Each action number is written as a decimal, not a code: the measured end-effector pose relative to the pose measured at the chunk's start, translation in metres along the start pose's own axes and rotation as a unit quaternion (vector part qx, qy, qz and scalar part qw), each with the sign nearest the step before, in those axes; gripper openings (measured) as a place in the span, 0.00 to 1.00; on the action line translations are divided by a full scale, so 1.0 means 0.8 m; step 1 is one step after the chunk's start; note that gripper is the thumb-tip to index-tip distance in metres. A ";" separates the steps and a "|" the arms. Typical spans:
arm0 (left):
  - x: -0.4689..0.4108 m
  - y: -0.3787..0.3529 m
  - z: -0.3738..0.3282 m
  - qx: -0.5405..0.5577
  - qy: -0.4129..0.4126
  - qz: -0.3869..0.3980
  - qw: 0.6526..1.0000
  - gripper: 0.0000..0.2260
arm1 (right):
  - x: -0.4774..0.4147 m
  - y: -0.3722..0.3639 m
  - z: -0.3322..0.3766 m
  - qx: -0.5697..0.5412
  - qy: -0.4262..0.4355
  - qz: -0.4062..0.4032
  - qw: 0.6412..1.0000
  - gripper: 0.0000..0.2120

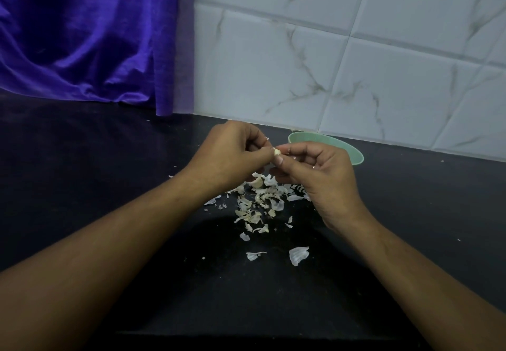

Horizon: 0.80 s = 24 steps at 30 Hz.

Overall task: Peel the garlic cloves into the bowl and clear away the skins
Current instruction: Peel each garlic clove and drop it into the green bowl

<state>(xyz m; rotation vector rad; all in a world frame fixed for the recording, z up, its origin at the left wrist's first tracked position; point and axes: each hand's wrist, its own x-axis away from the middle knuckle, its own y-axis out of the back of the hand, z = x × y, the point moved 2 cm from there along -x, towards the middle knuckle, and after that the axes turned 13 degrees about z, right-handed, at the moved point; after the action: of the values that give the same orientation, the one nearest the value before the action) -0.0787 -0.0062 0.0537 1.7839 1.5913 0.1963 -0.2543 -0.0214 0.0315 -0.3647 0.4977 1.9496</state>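
Both hands meet above the black counter, pinching one small pale garlic clove (277,152) between their fingertips. My left hand (232,153) holds it from the left with curled fingers. My right hand (315,175) pinches it from the right with thumb and forefinger. A pale green bowl (353,150) stands just behind my right hand, mostly hidden; its inside cannot be seen. Below the hands lies a heap of papery white garlic skins (260,202), with another clove or bulb piece (257,182) at its far edge.
Loose skin flakes (298,255) are scattered nearer me on the dark counter (82,175). A purple cloth (90,35) hangs at the back left. A white marble-tiled wall (356,63) closes off the back right, close behind the bowl.
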 end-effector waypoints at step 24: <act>0.000 0.005 0.004 -0.162 0.020 -0.032 0.986 0.05 | -0.003 0.002 0.000 -0.094 -0.051 -0.003 0.994 0.05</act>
<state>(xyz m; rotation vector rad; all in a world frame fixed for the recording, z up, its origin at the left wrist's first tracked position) -0.0739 -0.0077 0.0536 1.4839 1.5431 0.4372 -0.2545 -0.0236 0.0329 -0.3831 0.2468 2.0042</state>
